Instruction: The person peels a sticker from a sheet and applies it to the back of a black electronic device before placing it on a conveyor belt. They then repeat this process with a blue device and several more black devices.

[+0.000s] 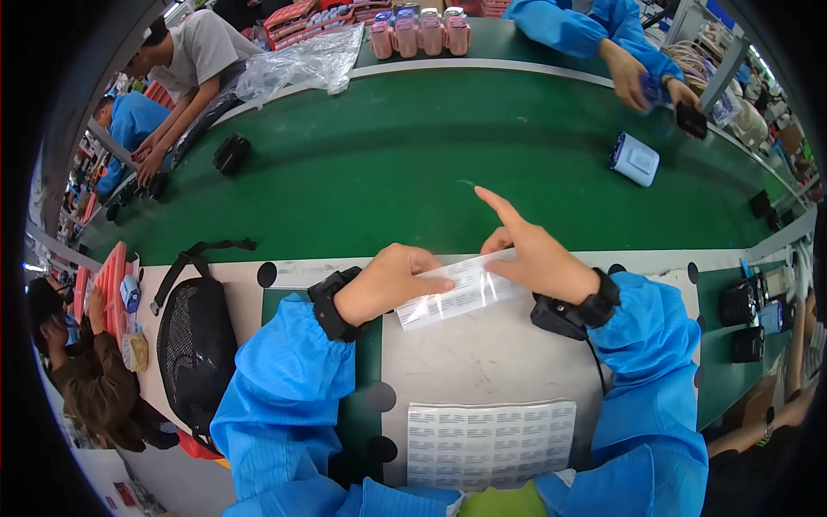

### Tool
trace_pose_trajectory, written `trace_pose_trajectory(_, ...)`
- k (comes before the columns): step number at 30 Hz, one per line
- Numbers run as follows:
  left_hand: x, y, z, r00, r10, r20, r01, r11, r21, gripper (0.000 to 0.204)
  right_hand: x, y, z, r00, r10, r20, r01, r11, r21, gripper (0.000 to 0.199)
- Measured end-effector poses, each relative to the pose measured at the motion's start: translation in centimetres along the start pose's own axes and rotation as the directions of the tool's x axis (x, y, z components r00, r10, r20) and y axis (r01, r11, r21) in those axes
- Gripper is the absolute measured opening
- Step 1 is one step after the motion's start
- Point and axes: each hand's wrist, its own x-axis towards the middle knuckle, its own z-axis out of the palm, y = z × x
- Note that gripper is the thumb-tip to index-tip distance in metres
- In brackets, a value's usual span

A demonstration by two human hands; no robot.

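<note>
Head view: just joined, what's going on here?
The person's left hand and right hand hold a glossy printed strip between them, above a pale work surface. The right index finger points away from the strip. A larger printed sheet lies nearer the body. Beyond, a light-blue device lies on the green surface.

A long green table [370, 155] carries a small black case [231, 153] toward its left and a light-blue device [636, 162] lying tilted toward its right. Along its near side runs a pale worktop [491, 366], with a black mesh bag [200, 353], strap trailing, on its left part and a flat label sheet [491, 444] near its front edge.
</note>
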Motion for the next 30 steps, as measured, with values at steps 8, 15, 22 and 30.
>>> trace_pose_trajectory(8, 0.0, -1.5, -1.4, 0.992, 0.068, -0.105, -0.051, 0.986, 0.157, 0.02, 0.9, 1.1, 2.5, 0.997, -0.003, -0.075, 0.008, 0.998, 0.065, 0.079)
trace_pose_trajectory(15, 0.2, -1.6, -1.1, 0.983, 0.128, -0.135, -0.097, 0.97, 0.221, 0.02, 1.3, 0.8, 2.8, 0.998, 0.036, -0.046, -0.031, 0.995, 0.097, 0.072)
trace_pose_trajectory(22, 0.4, -1.6, -0.8, 0.986, 0.083, -0.148, -0.072, 0.994, 0.08, 0.023, 1.3, 1.6, 2.9, 0.979, -0.091, -0.184, 0.086, 0.996, -0.034, 0.071)
trace_pose_trajectory(30, 0.4, -1.6, -0.5, 0.979, 0.096, -0.18, -0.093, 0.995, 0.025, 0.023, 1.3, 0.9, 3.2, 0.923, -0.224, -0.312, 0.139, 0.952, -0.273, 0.071)
